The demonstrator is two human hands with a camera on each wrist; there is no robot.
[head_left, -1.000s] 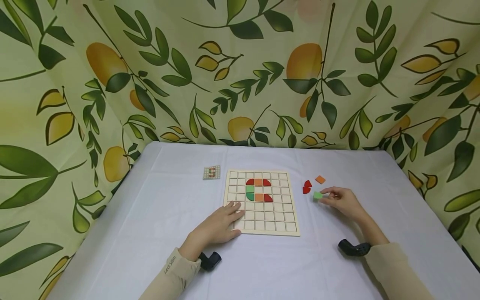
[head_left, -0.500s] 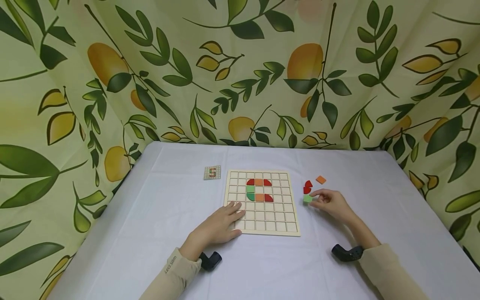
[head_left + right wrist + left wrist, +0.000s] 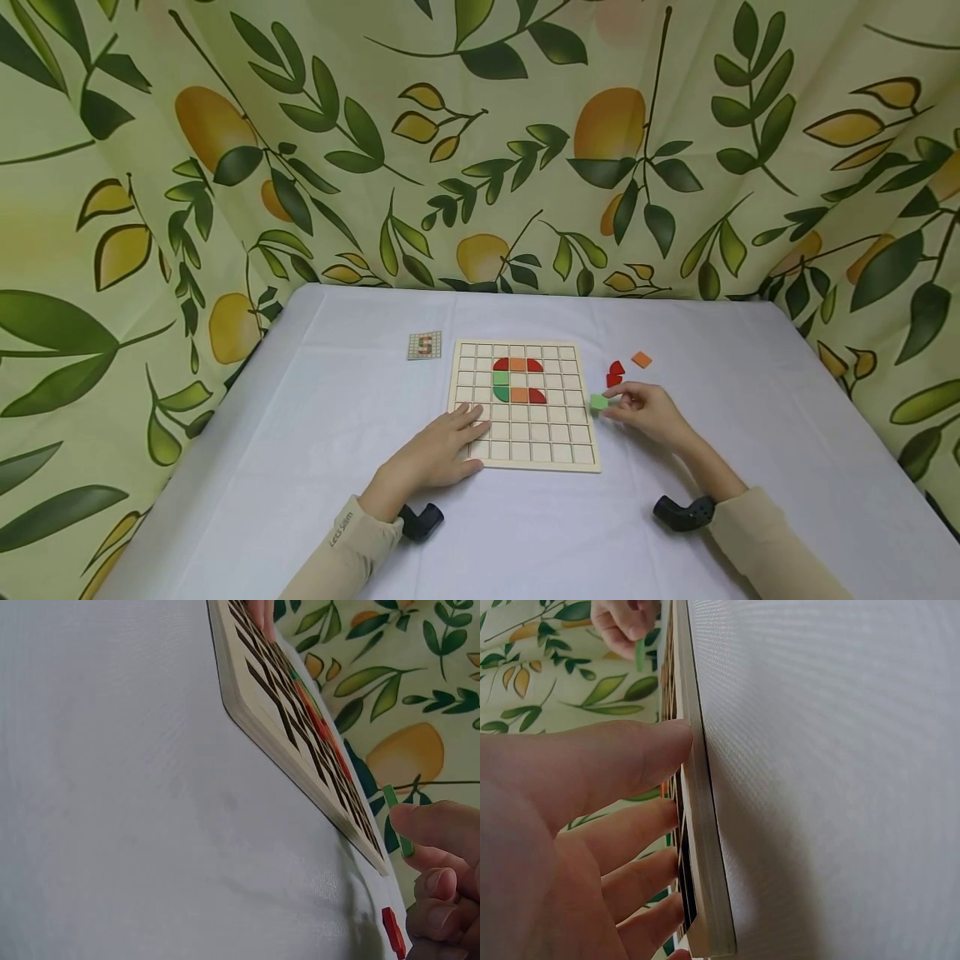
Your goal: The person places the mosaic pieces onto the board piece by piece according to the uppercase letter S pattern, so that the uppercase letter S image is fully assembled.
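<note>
My right hand pinches a light green square tile between thumb and forefinger, at the right edge of the wooden grid board. In the right wrist view the tile appears edge-on, raised above the table. My left hand rests on the board's lower left part, fingers extended; the left wrist view has its thumb against the board's side. Set in the grid are red quarter-round tiles, orange square tiles, a light green square tile and a darker green quarter-round tile.
Right of the board lie two red quarter-round tiles and an orange square tile. A small pattern card lies beyond the board's upper left. A leaf-and-fruit curtain hangs behind the white-covered table.
My right hand has carried the light green tile leftward from beside the loose pieces to the board's right edge. The left hand stays in place on the board.
</note>
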